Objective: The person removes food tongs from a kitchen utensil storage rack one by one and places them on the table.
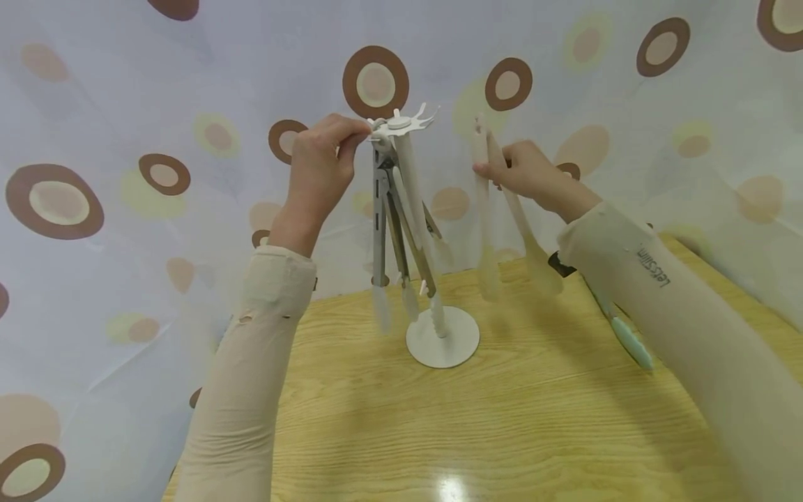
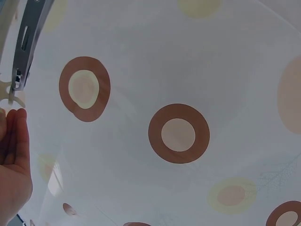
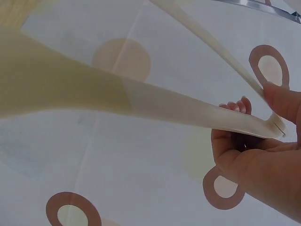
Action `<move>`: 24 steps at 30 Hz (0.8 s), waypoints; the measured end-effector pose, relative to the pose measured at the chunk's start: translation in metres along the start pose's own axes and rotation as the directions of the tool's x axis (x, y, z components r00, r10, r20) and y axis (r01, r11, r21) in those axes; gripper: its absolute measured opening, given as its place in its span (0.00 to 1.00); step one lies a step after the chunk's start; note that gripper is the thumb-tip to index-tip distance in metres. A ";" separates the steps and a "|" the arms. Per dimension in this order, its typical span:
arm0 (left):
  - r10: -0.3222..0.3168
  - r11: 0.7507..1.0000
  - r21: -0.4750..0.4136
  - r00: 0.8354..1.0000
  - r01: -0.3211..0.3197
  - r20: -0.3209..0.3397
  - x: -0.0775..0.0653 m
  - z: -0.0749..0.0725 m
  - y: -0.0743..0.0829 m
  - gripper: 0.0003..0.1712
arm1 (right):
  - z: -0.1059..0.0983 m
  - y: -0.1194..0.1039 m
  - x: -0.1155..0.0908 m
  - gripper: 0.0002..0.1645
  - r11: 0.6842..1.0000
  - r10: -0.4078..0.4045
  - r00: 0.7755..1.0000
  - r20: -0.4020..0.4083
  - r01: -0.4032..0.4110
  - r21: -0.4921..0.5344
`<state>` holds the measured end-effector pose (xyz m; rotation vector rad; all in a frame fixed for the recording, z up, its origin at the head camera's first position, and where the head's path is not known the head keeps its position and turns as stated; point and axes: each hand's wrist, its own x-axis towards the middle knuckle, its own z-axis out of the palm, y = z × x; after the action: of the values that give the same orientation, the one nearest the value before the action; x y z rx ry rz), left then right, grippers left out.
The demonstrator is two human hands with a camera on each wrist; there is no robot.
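Note:
A white utensil stand (image 1: 458,348) with a round base and a hooked top stands on the table. Several metal tongs (image 1: 379,230) with pale tips hang from its hooks. My left hand (image 1: 320,160) pinches the stand's hooked rim on the left side, beside the hanging ring of one pair. In the left wrist view, those fingertips (image 2: 21,113) meet a hook near the metal handle. To the right of the stand, my right hand (image 1: 533,174) grips cream-coloured tongs (image 3: 169,101) near their hinged end. Both their arms hang spread, with broad tips downward over the table.
Under the right sleeve, tongs with mint-green tips (image 1: 630,341) lie on the wooden table (image 1: 376,432). A curtain (image 1: 219,84) patterned with brown and cream ovals hangs close behind the stand.

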<state>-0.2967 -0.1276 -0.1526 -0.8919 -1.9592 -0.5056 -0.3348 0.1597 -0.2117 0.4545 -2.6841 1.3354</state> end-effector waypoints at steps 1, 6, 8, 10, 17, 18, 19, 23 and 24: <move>-0.002 1.000 -0.001 1.000 0.002 0.000 0.000 0.000 0.000 0.08 | 0.000 0.003 -0.001 0.26 1.000 0.011 1.000 0.011 -0.011 -0.002; -0.002 1.000 -0.012 1.000 0.002 -0.006 0.000 0.001 0.000 0.08 | 0.003 0.017 -0.009 0.26 0.998 0.048 0.996 0.074 -0.051 0.043; -0.001 1.000 -0.014 1.000 0.001 -0.008 0.000 0.001 0.000 0.08 | 0.006 0.022 -0.013 0.25 0.996 0.059 0.994 0.097 -0.065 0.060; -0.008 1.000 -0.012 1.000 0.008 -0.009 0.000 0.001 -0.001 0.08 | 0.009 0.028 -0.014 0.25 0.995 0.068 0.991 0.112 -0.075 0.063; 0.003 1.000 -0.008 1.000 -0.003 -0.006 -0.001 0.000 -0.001 0.08 | 0.023 0.055 -0.022 0.25 0.988 0.103 0.980 0.170 -0.121 0.095; 0.005 1.000 -0.011 1.000 -0.005 -0.005 -0.001 0.000 -0.001 0.08 | 0.024 0.059 -0.023 0.26 0.987 0.108 0.978 0.178 -0.127 0.096; 0.009 1.000 -0.012 1.000 -0.009 -0.004 0.000 0.000 -0.001 0.08 | 0.026 0.064 -0.025 0.26 0.986 0.114 0.976 0.187 -0.134 0.099; 0.011 1.000 -0.011 1.000 -0.011 -0.003 0.000 0.000 -0.002 0.09 | 0.031 0.082 -0.028 0.27 0.979 0.138 0.961 0.238 -0.169 0.113; 0.011 1.000 -0.008 1.000 -0.011 -0.003 0.000 0.000 -0.002 0.09 | 0.032 0.085 -0.029 0.27 0.978 0.141 0.958 0.252 -0.174 0.113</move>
<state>-0.2981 -0.1290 -0.1527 -0.9066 -1.9499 -0.5081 -0.3328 0.1891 -0.3028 0.4520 -2.8913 1.6093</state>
